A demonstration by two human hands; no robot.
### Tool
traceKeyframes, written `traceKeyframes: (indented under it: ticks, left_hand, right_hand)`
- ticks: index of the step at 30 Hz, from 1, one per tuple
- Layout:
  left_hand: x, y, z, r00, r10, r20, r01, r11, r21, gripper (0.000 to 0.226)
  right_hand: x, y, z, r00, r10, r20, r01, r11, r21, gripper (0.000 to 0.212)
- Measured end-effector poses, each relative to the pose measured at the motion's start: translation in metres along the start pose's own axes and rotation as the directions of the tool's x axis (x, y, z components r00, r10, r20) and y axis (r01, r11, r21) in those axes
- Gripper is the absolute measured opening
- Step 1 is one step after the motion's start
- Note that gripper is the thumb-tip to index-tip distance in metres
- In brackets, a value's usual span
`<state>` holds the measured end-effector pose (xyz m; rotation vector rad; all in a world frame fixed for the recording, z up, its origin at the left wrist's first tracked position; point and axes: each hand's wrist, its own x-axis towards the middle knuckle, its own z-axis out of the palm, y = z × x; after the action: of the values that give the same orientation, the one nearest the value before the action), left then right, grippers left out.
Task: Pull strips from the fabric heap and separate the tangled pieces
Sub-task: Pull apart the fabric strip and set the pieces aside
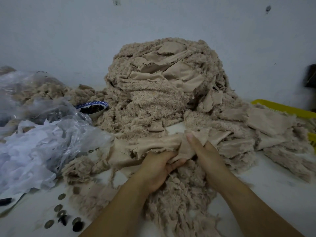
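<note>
At the far left I see a clear plastic bag with fluffy beige material inside it. In front of it lies a second crumpled plastic sheet over a pile of thin white scraps. Below these, on the white table, there are several round metal discs and some small dark pieces; what they are exactly I cannot tell.

A little more to the right stands a blue-and-white bowl with dark small things in it. It touches the left foot of the fabric heap.

The fabric heap is in the middle, against the grey wall. It is tall, made of beige strips, fluffy on one side and smooth on the other. Its loose pieces spread forward on the table to the near edge and also to the right.

At the front foot of the heap both hands are on one strip, which shows its smooth side. The left hand grips the near edge of it, with the fingers curled round the cloth. The right hand is just beside, nearly touching the left. Its thumb lies straight on top of the cloth and its fingers go under a fold, so it pinches the same strip.

At the right, behind the spread pieces, there is a yellow tray, partly covered by cloth. At the right edge, a dark object is by the wall, too blurred to name.
</note>
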<state>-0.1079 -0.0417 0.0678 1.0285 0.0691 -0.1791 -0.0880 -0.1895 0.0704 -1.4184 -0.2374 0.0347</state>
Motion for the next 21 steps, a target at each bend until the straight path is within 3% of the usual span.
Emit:
traceKeyframes:
  ticks: [2,6,14,16,18,21]
  left_hand:
    - [-0.002,0.0,0.002,0.999,0.01,0.038,-0.012,0.999,0.029,0.015]
    - [-0.005,0.003,0.007,0.991,0.046,0.129,-0.052,0.997,0.049,0.048]
    - [0.006,0.011,0.0,0.986,0.067,-0.156,-0.101,0.97,-0.22,0.034]
    - [0.008,0.018,-0.006,0.975,0.064,-0.215,-0.142,0.917,-0.372,0.028]
    - [0.007,0.026,-0.02,0.962,0.09,-0.259,-0.21,0.849,-0.486,0.027]
    - [0.01,0.031,-0.039,0.948,0.12,-0.293,-0.273,0.781,-0.562,0.03]
  right_hand:
    - [-0.002,-0.001,0.002,0.998,-0.062,-0.006,0.061,0.995,-0.082,0.042]
    - [-0.001,-0.001,0.004,0.99,-0.14,0.016,0.138,0.951,-0.277,0.021]
    - [0.0,-0.001,0.008,0.995,-0.102,0.009,0.097,0.914,-0.393,0.031]
    - [-0.001,-0.003,0.005,0.995,-0.095,-0.042,0.072,0.923,-0.378,0.044]
    - [0.002,-0.004,-0.002,0.984,-0.099,-0.147,0.055,0.958,-0.28,0.071]
    - [0.011,-0.006,-0.019,0.94,-0.117,-0.321,0.092,0.992,-0.091,0.066]
